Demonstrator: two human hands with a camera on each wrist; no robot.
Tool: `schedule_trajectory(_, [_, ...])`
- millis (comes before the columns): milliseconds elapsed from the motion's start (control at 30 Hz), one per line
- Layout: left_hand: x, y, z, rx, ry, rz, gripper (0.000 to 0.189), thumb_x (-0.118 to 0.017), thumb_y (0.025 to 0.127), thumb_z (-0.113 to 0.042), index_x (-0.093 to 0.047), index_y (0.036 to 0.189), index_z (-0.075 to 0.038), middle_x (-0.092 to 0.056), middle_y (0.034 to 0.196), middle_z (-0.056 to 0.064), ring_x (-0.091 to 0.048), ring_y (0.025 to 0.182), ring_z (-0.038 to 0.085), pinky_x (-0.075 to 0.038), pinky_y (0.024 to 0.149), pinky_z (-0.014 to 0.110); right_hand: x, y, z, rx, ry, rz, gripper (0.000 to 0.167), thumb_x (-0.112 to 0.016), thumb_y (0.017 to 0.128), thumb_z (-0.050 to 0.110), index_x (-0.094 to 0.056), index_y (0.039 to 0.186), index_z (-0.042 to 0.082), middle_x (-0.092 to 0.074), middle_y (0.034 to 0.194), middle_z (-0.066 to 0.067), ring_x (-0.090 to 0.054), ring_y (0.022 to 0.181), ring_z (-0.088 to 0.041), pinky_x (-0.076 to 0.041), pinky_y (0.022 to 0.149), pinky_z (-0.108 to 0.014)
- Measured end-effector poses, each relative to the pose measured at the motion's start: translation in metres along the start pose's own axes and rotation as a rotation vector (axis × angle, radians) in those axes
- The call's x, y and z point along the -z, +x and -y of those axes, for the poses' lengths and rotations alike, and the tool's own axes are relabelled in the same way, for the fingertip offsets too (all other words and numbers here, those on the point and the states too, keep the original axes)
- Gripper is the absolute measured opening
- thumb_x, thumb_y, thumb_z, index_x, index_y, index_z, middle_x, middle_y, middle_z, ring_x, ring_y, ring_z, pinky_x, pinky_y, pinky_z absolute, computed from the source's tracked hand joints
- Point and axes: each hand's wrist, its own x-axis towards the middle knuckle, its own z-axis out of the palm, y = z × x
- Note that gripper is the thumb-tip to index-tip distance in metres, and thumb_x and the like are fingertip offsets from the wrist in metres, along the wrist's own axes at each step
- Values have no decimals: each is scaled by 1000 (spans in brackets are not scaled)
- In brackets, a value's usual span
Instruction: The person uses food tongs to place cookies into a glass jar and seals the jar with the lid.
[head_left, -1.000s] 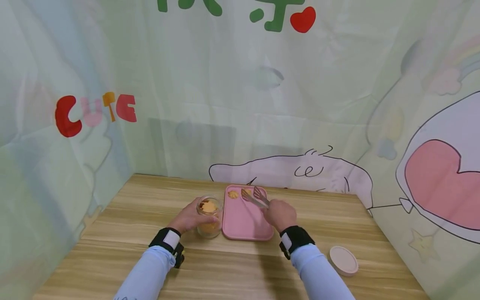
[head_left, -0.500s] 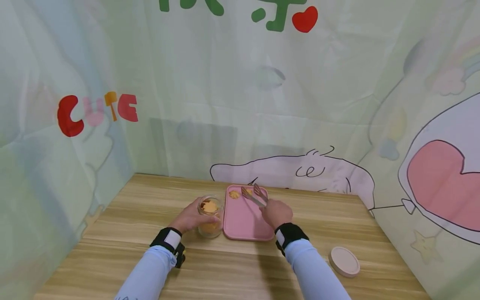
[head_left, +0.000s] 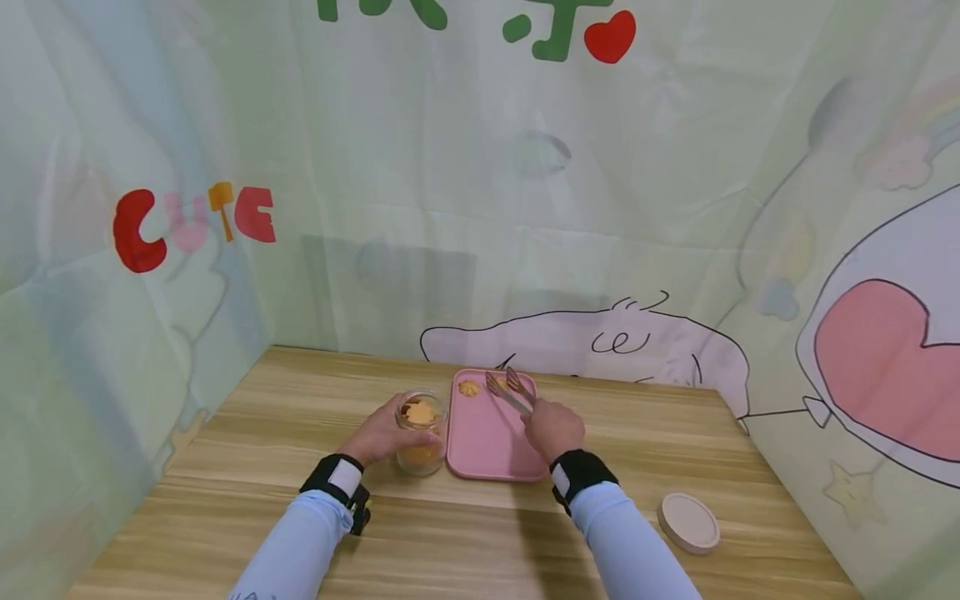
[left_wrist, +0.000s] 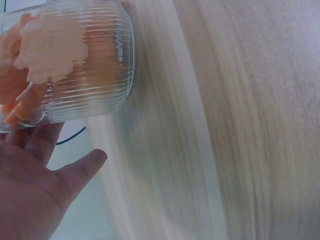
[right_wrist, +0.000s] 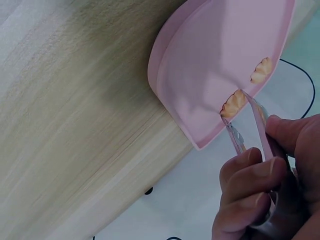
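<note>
My left hand (head_left: 378,433) grips a clear glass jar (left_wrist: 110,90) standing upright on the table; orange-yellow flower-shaped cookies (head_left: 420,411) fill it. In the left wrist view the fingers reach behind the ribbed glass. My right hand (head_left: 553,427) holds metal tongs (right_wrist: 260,122) over the far end of a pink tray (head_left: 487,450). The tongs' two tips are spread, one at each end of a scalloped cookie (right_wrist: 233,104) by the tray's edge. Another cookie (right_wrist: 261,71) lies beside it, toward the tray's far left corner.
A round pale pink lid (head_left: 689,523) lies on the wooden table (head_left: 435,550) at the front right. Behind the table hangs a printed cloth backdrop (head_left: 375,292), close to its back edge. The jar stands right beside the tray's left side.
My right hand has shifted slightly left, and the tongs' tips stand a little closer together around the cookie. My left hand and the jar have stayed in place.
</note>
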Motion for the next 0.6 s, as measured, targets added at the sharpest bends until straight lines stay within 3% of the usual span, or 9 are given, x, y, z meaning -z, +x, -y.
schedule_trajectory(333, [0, 0, 0, -2, 6, -1, 97, -87, 81, -39, -36, 157, -8, -50, 153, 20, -50, 141, 40, -38, 118, 63, 6, -14, -5, 16, -5, 5, 30, -67, 101, 33, -71, 98, 4, -57, 68, -5, -54, 61, -20, -40, 51, -31])
schedule_trajectory(600, [-1, 2, 3, -1, 3, 3, 92, -86, 84, -34, -37, 157, -9, -51, 153, 20, -50, 141, 41, -38, 117, 65, 3, -28, -9, 45, 39, -81, 27, -70, 98, 30, -71, 93, 3, -61, 68, -8, -56, 59, -22, -47, 51, -38])
